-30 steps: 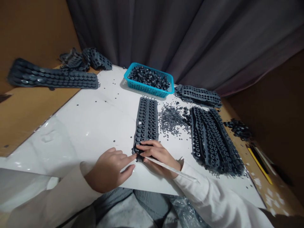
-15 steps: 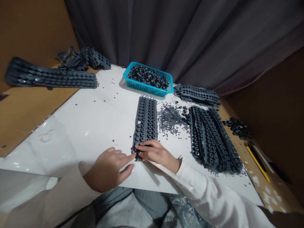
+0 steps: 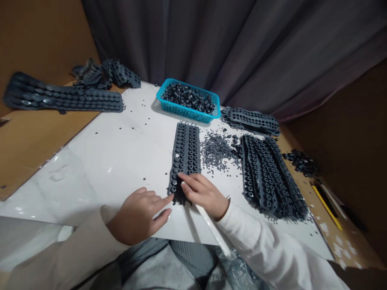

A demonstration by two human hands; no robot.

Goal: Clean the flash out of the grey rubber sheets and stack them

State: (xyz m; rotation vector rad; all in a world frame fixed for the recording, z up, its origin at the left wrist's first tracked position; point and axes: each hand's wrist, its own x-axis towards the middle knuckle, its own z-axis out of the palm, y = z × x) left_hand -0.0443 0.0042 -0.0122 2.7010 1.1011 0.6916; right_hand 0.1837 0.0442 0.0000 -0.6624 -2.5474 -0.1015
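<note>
- On my remote feed, dial centre: work sheet (image 3: 188,151) on the table (image 3: 102,161).
- Twelve o'clock, behind it: basket (image 3: 183,112), pieces (image 3: 187,96) inside.
- Two o'clock: sheet stack (image 3: 252,119).
- Three o'clock: scattered bits (image 3: 216,151); farther out, sheet pile (image 3: 269,177).
- Five o'clock: right hand (image 3: 203,195), over the work sheet's near end.
- Ten o'clock: strip (image 3: 63,96), sheet heap (image 3: 90,75) behind.

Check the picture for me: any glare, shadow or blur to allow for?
All in the head view: small glare spots on the table left of the sheet; a dark shadow streak beside the stick in the right hand; the strip at far left smeared toward its outer end; the curtain dim.
</note>
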